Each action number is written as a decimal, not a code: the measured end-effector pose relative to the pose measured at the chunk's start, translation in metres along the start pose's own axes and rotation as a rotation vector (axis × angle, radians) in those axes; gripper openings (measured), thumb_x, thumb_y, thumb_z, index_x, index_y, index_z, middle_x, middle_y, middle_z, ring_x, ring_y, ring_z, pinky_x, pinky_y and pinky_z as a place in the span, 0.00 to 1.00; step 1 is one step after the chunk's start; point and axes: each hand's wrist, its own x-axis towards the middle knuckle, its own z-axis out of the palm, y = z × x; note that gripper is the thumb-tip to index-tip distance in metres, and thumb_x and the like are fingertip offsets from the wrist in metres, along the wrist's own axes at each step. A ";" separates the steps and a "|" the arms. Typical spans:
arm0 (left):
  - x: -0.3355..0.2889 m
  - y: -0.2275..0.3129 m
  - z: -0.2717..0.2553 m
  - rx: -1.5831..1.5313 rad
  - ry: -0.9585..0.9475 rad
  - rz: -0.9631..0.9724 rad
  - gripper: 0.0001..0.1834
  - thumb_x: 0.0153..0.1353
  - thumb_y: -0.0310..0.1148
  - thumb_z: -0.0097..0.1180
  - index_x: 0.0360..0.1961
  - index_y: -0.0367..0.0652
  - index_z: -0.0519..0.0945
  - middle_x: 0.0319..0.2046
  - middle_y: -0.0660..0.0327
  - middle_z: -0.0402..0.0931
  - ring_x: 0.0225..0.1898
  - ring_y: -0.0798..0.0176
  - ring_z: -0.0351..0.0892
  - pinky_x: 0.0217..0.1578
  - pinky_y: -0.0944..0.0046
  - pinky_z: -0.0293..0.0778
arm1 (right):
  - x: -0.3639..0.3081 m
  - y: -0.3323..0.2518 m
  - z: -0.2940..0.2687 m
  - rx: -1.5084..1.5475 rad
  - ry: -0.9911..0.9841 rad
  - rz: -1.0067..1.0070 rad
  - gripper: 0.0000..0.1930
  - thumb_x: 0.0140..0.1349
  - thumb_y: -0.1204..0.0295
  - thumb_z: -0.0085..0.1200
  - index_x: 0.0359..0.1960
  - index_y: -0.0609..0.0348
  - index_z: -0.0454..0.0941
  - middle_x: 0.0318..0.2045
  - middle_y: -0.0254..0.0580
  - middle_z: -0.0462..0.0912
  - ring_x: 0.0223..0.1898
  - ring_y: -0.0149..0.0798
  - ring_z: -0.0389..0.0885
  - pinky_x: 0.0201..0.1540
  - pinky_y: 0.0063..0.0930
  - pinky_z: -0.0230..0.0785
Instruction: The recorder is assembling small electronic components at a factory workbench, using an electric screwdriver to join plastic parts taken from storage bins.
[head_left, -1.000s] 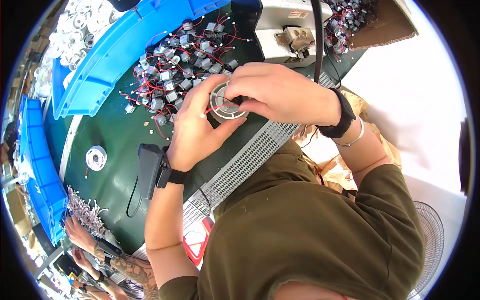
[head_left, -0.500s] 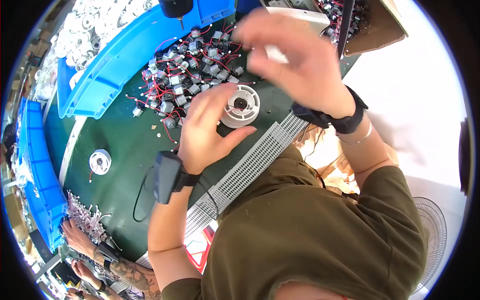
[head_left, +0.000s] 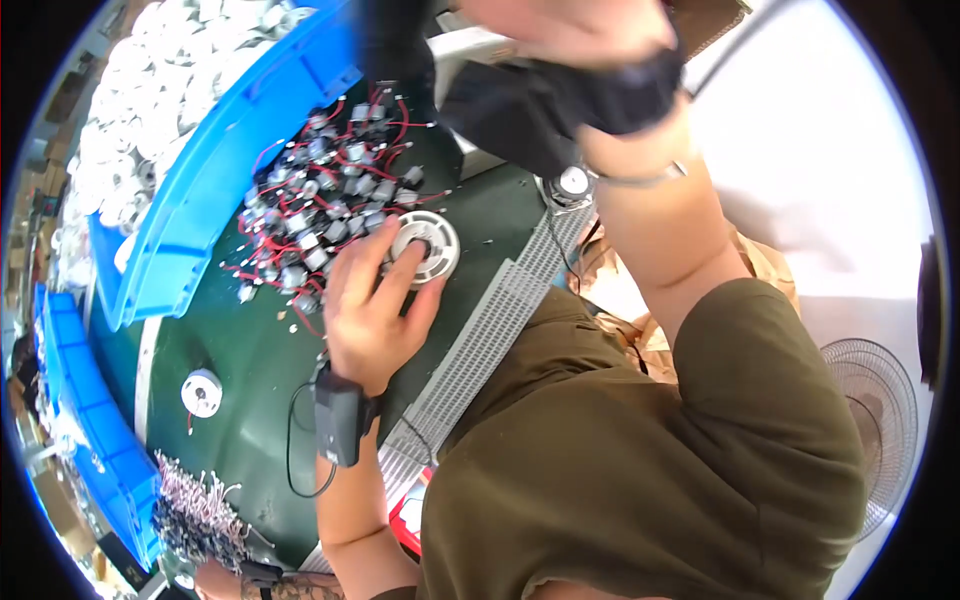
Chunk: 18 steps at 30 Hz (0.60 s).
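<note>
My left hand [head_left: 372, 325] is over a white round plastic housing [head_left: 447, 262] on the green table. One fingertip presses near the dark part at its centre, another touches its left rim, and the thumb lies at its near edge. At the top of the picture my right hand [head_left: 575, 25] is raised and smeared by motion; its fingers are hidden or cut off. Left of it hangs a blurred black cylindrical tool [head_left: 395, 40]. Beyond the housing lies a heap of small silver motors [head_left: 340, 190] with red wires.
A blue bin [head_left: 190, 240] heaped with white plastic parts [head_left: 150, 110] stands at the far left. Another white housing [head_left: 201, 393] rests on the table [head_left: 255, 430]. A pile of wired parts [head_left: 205, 510] and a co-worker's tattooed forearm [head_left: 305, 587] are at lower left. A perforated grey strip [head_left: 470, 350] borders the near edge.
My left hand has come down from beside the housing onto it. My right hand has moved up and away, toward the black tool. The whole view has also shifted.
</note>
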 end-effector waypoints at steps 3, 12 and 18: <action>0.003 0.001 -0.001 0.078 -0.042 0.065 0.22 0.36 0.28 0.70 0.37 0.40 0.80 0.47 0.51 0.75 0.39 0.49 0.76 0.41 0.54 0.73 | -0.049 -0.026 -0.033 -0.184 0.186 -0.056 0.19 0.53 0.78 0.55 0.46 0.72 0.65 0.19 0.42 0.74 0.19 0.33 0.75 0.24 0.23 0.69; -0.009 0.000 0.011 0.052 -0.009 -0.021 0.23 0.36 0.25 0.70 0.39 0.39 0.79 0.48 0.47 0.73 0.45 0.47 0.77 0.40 0.58 0.76 | -0.082 0.001 -0.073 -0.198 0.289 -0.096 0.21 0.52 0.79 0.59 0.48 0.67 0.67 0.25 0.38 0.75 0.20 0.31 0.74 0.24 0.23 0.68; -0.008 0.004 0.012 0.059 -0.009 -0.031 0.23 0.37 0.24 0.69 0.40 0.38 0.79 0.49 0.46 0.72 0.46 0.47 0.77 0.42 0.57 0.77 | -0.090 0.001 -0.072 -0.300 0.418 0.059 0.22 0.51 0.81 0.59 0.48 0.67 0.67 0.22 0.37 0.76 0.20 0.29 0.74 0.24 0.22 0.67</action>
